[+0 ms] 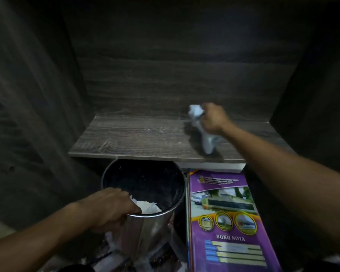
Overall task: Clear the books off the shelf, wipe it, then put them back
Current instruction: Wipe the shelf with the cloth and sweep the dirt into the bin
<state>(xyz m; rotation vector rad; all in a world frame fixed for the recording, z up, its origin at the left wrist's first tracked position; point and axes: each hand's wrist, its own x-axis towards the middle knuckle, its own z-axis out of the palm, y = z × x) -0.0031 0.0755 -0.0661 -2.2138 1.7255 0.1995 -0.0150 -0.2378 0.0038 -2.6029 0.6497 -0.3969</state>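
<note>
- shelf (135,138) stands bare of books, a dark wood board with faint pale streaks on its left half.
- right hand (214,119) is on the right part of the shelf, near the back wall; its fingers are curled round a crumpled white cloth (196,114), whose tail trails toward the front edge.
- the cloth touches the board and is blurred, so the wiping looks to be under way.
- left hand (110,208) grips the near rim of a metal bin (145,228) that stands just below the shelf's front edge, fingers hooked over the rim; white paper (147,207) lies inside.
- one purple book (224,222), marked "buku nota", lies flat below the shelf, just beside the bin on its right; something white shows under its far end, but i cannot tell if that is another book.
- judged from this: clearing is done and the wipe is partway through, with the left half looking unfinished.
- left to do: finish the wipe, let go of the cloth, then lift the book back onto the shelf.
</note>
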